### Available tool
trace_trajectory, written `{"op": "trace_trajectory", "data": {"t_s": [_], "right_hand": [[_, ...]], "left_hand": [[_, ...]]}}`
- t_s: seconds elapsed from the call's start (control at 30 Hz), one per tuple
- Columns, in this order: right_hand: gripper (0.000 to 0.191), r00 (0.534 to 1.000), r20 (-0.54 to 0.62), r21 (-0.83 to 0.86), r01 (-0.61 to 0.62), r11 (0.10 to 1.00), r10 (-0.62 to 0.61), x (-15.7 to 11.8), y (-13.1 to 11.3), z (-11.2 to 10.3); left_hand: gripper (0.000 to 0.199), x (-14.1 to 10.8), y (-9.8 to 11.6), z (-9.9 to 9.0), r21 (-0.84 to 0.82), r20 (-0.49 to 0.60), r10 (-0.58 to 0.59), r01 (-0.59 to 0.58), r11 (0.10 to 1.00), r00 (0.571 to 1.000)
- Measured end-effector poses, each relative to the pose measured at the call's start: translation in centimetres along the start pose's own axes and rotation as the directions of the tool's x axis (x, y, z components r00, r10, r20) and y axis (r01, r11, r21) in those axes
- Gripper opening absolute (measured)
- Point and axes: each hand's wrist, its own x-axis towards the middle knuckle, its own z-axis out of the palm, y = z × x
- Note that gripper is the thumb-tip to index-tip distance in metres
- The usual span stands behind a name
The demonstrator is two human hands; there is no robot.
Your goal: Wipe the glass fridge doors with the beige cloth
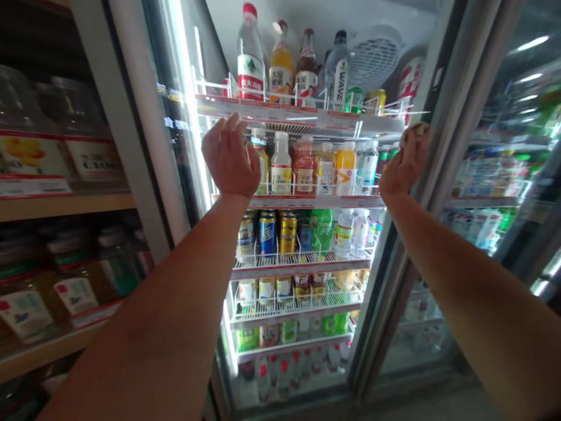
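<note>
Right hand [397,171]: fingers clasped around a crumpled cloth [415,135]. Left hand [232,156]: fingers loosely bent, no object visible; cloth well to its right. Upper shelf edge [298,113]: just above the left hand, contact unclear; long axis crosswise, running toward the right hand.

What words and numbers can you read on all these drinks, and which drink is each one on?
"WAVE": clear black-capped bottle
"农夫山": big red-capped bottle
"大窑": orange-drink bottle, brown-drink bottle
"C100": white-capped clear bottle, pink bottle, far-left shelf bottle
"V": yellow-orange bottle
Price strips and other labels: too small or blurred for me to read.
</note>
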Motion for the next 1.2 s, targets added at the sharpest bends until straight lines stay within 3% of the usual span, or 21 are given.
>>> {"op": "trace_trajectory", "data": {"t_s": [0.23,0.43,0.5,0.6,0.7,0.8,0.83,0.87,0.97,1.0,1.03,1.07,1.17,1.2], "right_hand": [[0.06,0.995,0.043,0.011,0.087,0.996,-0.088,-0.9,0.6,-0.6],[0.054,0.971,0.101,0.066,0.211,0.975,-0.217,-9.6,0.7,-3.1],[0.054,0.944,0.149,0.089,0.285,0.954,-0.296,-10.9,1.2,-3.8],[0.053,0.927,0.162,0.106,0.323,0.94,-0.337,-8.5,1.3,-3.5],[0.054,0.949,0.132,0.112,0.274,0.955,-0.287,-5.0,0.1,-2.4],[0.053,0.936,0.156,0.134,0.296,0.946,-0.315,-5.6,-1.8,-2.4],[0.052,0.895,0.212,0.164,0.365,0.917,-0.394,-6.6,-2.4,-2.8],[0.051,0.816,0.284,0.211,0.46,0.863,-0.504,-7.8,-2.9,-3.2],[0.051,0.487,0.416,0.377,0.676,0.633,-0.768,-9.4,-4.1,-3.9],[0.05,0.448,0.417,0.389,0.698,0.601,-0.791,-8.7,-4.5,-3.8],[0.05,0.473,0.409,0.367,0.697,0.616,-0.78,-7.4,-5.1,-3.4],[0.049,0.548,0.389,0.323,0.672,0.667,-0.74,-5.7,-5.7,-2.7],[0.052,0.874,0.211,0.148,0.414,0.898,-0.438,-0.4,-8.0,-0.1],[0.052,0.932,0.153,0.132,0.309,0.942,-0.327,0.4,-8.9,0.6]], "left_hand": [[0.051,0.2,0.1,0.0,-0.025,0.012,-0.024,0.025,0.999,1.0],[0.054,0.2,-0.4,0.4,-0.048,-0.002,-0.01,0.01,0.999,1.0],[0.052,0.2,-0.3,0.4,-0.024,-0.005,-0.01,0.01,1.0,1.0],[0.047,0.2,-0.1,0.3,0.047,-0.025,0.011,-0.009,0.999,1.0],[0.046,0.2,-0.1,0.3,0.063,-0.034,0.011,-0.009,0.998,0.999],[0.05,0.3,-0.1,0.4,0.03,0.002,-0.036,0.036,0.999,0.999],[0.051,0.3,-0.2,0.5,0.013,0.018,-0.05,0.05,0.999,0.999],[0.053,0.3,-0.2,0.5,-0.002,0.031,-0.057,0.057,0.998,0.998],[0.051,0.2,-0.1,0.4,0.006,0.032,-0.048,0.048,0.999,0.998],[0.049,0.2,0.0,0.4,0.025,0.024,-0.04,0.039,0.999,0.999],[0.047,0.2,0.1,0.3,0.047,0.017,-0.031,0.03,0.998,0.999],[0.046,0.2,0.2,0.3,0.066,0.013,-0.026,0.025,0.998,1.0],[0.047,0.1,0.2,0.2,0.065,0.032,-0.046,0.044,0.997,0.998],[0.048,0.1,0.1,0.2,0.037,0.047,-0.056,0.054,0.998,0.997]]}}
